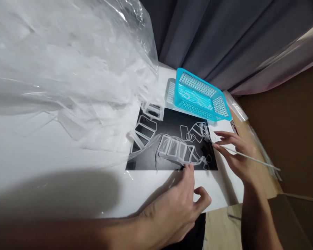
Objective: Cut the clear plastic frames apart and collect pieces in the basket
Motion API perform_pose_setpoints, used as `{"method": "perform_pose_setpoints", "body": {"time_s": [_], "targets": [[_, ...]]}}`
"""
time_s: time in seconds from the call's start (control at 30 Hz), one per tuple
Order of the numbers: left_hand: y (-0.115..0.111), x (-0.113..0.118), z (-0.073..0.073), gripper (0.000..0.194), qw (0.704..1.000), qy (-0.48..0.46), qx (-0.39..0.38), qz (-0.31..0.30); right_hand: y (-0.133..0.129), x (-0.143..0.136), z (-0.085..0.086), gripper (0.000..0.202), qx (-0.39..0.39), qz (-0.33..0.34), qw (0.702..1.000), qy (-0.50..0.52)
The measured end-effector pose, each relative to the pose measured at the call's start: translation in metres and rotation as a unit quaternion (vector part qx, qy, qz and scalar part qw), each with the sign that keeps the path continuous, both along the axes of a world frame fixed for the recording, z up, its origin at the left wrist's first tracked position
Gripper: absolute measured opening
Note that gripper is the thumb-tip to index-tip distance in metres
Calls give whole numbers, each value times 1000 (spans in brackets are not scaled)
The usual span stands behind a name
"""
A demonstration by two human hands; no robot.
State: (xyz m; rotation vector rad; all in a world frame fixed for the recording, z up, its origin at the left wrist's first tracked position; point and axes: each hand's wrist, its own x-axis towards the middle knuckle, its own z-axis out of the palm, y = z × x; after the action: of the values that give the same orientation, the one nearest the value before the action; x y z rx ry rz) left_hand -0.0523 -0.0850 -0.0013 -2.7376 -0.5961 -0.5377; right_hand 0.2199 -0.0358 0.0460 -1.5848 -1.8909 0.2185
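My left hand point(181, 201) reaches in from below. Its outstretched fingertips touch the near edge of a strip of translucent white frame-like pieces point(173, 148), and its thumb stands apart. To the right, my right hand point(238, 154) is closed on a thin white stick point(253, 158), which points down to the right. A small white flat piece point(214, 135) shows at its fingertips; whether it is joined to the stick I cannot tell. Other outlined pieces point(198, 132) and a ladder-like strip point(144, 131) lie on a black mat point(169, 119).
A turquoise plastic basket point(202, 110) stands behind the mat, with a few pale pieces inside. A large clear bag point(75, 59) of white material fills the left of the white table point(67, 198). Dark curtains point(211, 38) hang behind; brown cardboard point(284, 125) stands on the right.
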Motion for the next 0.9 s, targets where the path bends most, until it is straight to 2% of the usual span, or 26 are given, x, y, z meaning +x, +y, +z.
{"method": "perform_pose_setpoints", "body": {"time_s": [0.07,0.13,0.2,0.27,0.37,0.5,0.9], "targets": [[1,0,1,61,1000,-3,-4,4,-12,-19,1,10,11,5,995,95],[3,-2,3,57,1000,-6,-10,6,-18,-40,2,9,-31,53,985,162],[5,-3,4,52,1000,-2,-25,3,-19,-57,1,8,-82,107,975,179],[6,-4,5,48,999,0,-42,0,-18,-65,-3,7,-107,125,969,183],[6,-4,5,47,999,-6,-54,2,-14,-66,-13,8,-115,110,968,195],[6,-4,4,45,999,-14,-48,3,-11,-62,-24,8,-130,126,963,200],[6,-5,4,46,997,-6,-74,-5,-11,-56,-33,12,-105,156,966,175]]}}
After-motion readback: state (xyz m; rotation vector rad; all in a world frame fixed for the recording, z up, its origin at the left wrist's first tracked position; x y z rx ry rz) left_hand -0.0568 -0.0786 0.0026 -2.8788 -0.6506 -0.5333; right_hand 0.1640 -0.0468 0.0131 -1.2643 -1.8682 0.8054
